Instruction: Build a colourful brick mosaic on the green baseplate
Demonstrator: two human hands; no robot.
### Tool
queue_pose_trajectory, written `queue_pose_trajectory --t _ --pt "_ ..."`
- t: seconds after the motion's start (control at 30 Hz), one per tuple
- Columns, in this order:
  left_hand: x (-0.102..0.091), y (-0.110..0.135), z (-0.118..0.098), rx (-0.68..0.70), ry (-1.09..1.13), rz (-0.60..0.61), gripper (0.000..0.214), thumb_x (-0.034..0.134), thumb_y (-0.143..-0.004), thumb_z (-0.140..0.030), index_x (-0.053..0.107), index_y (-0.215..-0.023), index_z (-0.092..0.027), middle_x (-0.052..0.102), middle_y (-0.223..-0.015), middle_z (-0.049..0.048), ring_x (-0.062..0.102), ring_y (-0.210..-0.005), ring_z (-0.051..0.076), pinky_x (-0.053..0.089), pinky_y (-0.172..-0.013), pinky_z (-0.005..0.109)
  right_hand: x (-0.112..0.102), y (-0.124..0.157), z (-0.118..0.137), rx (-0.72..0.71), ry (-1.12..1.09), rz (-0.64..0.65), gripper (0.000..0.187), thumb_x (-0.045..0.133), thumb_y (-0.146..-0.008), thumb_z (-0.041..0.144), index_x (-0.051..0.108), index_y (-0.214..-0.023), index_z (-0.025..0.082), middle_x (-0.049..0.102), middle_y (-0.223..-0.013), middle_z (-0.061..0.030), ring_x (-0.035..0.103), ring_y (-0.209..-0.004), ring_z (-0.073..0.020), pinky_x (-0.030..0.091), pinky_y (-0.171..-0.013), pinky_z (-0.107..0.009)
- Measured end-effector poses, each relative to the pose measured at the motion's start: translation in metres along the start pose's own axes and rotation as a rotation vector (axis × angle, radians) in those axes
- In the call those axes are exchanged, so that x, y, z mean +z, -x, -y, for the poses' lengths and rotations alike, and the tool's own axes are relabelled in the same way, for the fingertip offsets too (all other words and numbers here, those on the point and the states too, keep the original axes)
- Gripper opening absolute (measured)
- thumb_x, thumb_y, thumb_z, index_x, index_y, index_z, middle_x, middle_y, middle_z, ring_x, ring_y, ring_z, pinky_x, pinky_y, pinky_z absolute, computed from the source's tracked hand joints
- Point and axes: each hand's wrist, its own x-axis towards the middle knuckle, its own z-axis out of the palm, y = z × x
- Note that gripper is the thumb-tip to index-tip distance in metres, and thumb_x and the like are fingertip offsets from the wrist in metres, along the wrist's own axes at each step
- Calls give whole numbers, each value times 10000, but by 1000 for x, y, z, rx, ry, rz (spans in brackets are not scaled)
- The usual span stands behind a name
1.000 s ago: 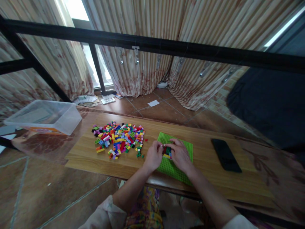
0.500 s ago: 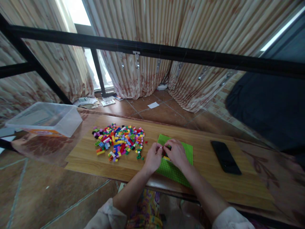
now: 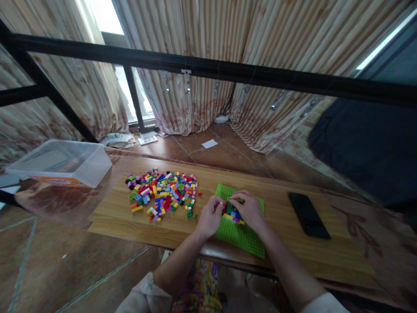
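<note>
From the head view, here's the wood-topped desk (image 3: 280,217), the green baseplate (image 3: 243,239) lying flat on it; beyond the baseplate, brown floor tiles (image 3: 231,154), striped curtains (image 3: 208,104) and a black rail (image 3: 208,66) running across. Now the count! One baseplate, one cluster of colourful bricks (image 3: 233,218) sitting on it. Two hands: the left hand (image 3: 210,215) at the baseplate's left edge, fingertips bunched by the cluster; the right hand (image 3: 249,209) curled over the cluster's right side. Whether either one clamps a brick, I can't tell. One heap of loose bricks (image 3: 166,193) left of the baseplate, too many to number; one clear tub (image 3: 97,163) farther left. One black phone (image 3: 309,215), right of the baseplate. One white paper (image 3: 209,143) on the floor beyond.
</note>
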Motion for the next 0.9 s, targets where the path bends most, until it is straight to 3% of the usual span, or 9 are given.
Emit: queue_pose_trajectory --t 0.1,0.2,0.4,0.9 --pt "-1 5 -3 66 -92 25 141 430 -920 -266 558 -943 -212 623 -905 11 597 -847 143 468 -788 262 3 10 -14 101 -154 -161 152 636 -762 359 721 -758 234 672 -958 -54 601 -934 -210 438 -893 -394" --pt "-1 10 -8 96 -168 37 166 411 -933 -280 560 -991 -236 637 -990 17 603 -932 158 459 -844 281 10 17 -22 172 -263 -237 193 652 -742 413 729 -782 241 663 -1026 -65 595 -981 -224 437 -918 -420" --pt "0 10 -12 90 -184 47 150 401 -937 -281 539 -977 -238 642 -1008 24 605 -963 166 462 -854 292 24 20 -18 205 -190 -265 231 648 -737 462 738 -807 261 640 -1103 -71 555 -1058 -247 400 -954 -453" --pt "0 12 -13 114 -225 44 140 400 -937 -267 529 -987 -246 634 -981 16 605 -906 160 460 -816 277 35 27 -10 197 -124 -346 263 589 -787 464 730 -802 244 653 -1045 -81 554 -1027 -251 381 -942 -456"
